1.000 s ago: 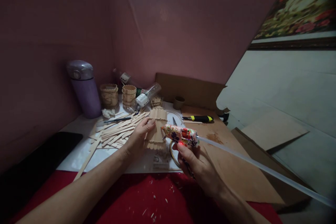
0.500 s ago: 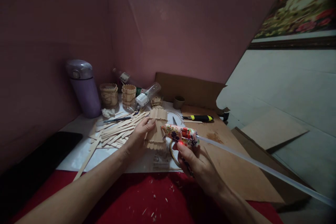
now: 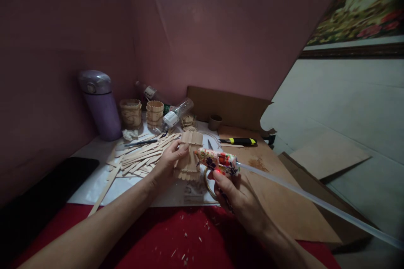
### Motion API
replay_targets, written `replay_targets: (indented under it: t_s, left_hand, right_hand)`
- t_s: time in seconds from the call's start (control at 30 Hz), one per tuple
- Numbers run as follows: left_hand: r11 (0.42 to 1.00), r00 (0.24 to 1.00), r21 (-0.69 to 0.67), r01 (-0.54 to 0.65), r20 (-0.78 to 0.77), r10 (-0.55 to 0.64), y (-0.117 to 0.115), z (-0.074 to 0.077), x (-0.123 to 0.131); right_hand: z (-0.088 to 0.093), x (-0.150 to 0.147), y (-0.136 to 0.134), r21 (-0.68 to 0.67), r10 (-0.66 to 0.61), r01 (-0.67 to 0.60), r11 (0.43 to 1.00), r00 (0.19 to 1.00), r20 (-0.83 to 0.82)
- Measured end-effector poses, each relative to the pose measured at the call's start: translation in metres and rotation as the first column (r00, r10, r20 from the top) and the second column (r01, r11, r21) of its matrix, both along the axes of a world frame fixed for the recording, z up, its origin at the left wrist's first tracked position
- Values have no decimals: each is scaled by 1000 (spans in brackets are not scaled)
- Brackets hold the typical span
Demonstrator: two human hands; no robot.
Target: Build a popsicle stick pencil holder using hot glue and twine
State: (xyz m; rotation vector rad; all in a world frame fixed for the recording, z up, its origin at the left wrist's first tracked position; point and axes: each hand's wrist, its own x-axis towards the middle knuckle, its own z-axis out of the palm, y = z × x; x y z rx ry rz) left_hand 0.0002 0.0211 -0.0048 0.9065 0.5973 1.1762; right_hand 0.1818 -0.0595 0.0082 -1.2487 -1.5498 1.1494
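Note:
My left hand (image 3: 172, 159) is closed around the left side of a small cup made of wooden craft sticks (image 3: 191, 155), tipped on its side, with a band near each end. In my right hand (image 3: 232, 191) is a flower-patterned hot glue gun (image 3: 217, 162), its red light lit. The gun's nozzle points left and is at the cup's right side; whether it touches cannot be made out. A long clear glue stick (image 3: 299, 191) runs out of the gun's back toward the lower right. Behind the gun lie scissors (image 3: 208, 185), partly hidden by it and my right hand.
Loose craft sticks (image 3: 142, 159) are piled on white paper at left. Behind stand two stick cups (image 3: 131, 113), a purple flask (image 3: 102, 109) and a plastic bottle (image 3: 178, 112). A utility knife (image 3: 243, 141) lies on a cardboard sheet (image 3: 284, 206). A black phone-like slab (image 3: 72, 172) is at left.
The craft-stick cup has turned or tilted slightly in my left hand, its top edge shifting a little right. My right hand and the glue gun stay nearly in place.

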Motion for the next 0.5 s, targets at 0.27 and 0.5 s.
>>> replay_targets:
  t_s: [0.27, 0.5]
  left_hand:
    - [1000, 1000, -13, -24, -14, 24, -1, 2, 2]
    - [999, 1000, -20, 29, -2, -29, 1, -2, 2]
  right_hand:
    - [5, -2, -1, 34, -6, 6, 999, 1000, 16]
    - [3, -2, 0, 40, -15, 17, 999, 999, -39]
